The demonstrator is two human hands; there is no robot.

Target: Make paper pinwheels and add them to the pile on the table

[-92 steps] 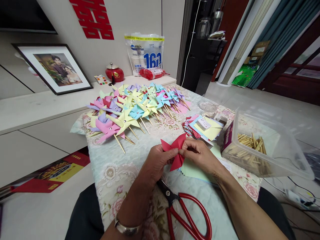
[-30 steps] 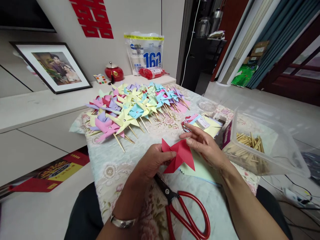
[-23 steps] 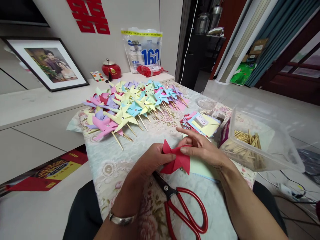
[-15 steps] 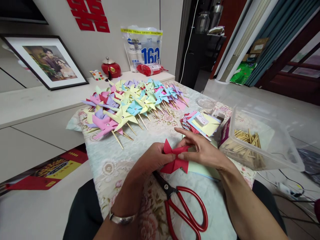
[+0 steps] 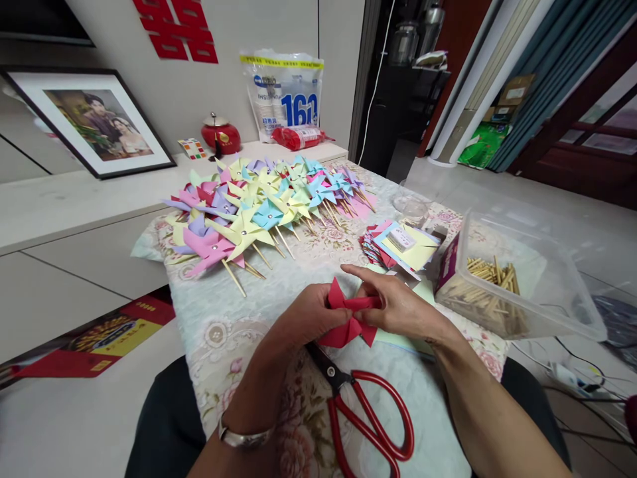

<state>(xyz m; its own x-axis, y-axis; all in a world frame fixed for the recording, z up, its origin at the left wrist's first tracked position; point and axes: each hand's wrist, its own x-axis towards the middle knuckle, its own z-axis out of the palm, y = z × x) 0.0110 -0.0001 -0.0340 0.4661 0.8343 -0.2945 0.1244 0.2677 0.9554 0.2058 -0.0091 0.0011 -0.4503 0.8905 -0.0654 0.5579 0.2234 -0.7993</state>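
Floral tablecloth [image 5: 223,302] lay beneath; my left hand [image 5: 309,312] pinched the red paper [image 5: 341,334] from 9 o'clock, my right hand [image 5: 404,309] from 3, both closed, thumb tips near its centre, neither nearer

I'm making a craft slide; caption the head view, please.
Two hands hold a red paper pinwheel near red-handled scissors, with many colorful pinwheels lying beyond.

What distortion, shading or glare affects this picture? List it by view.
Head view: the wide lens seems to stretch the plastic box near the right edge; head view: left hand looks more shaded than right hand, both gripping red paper; head view: pale sheen on the floor.
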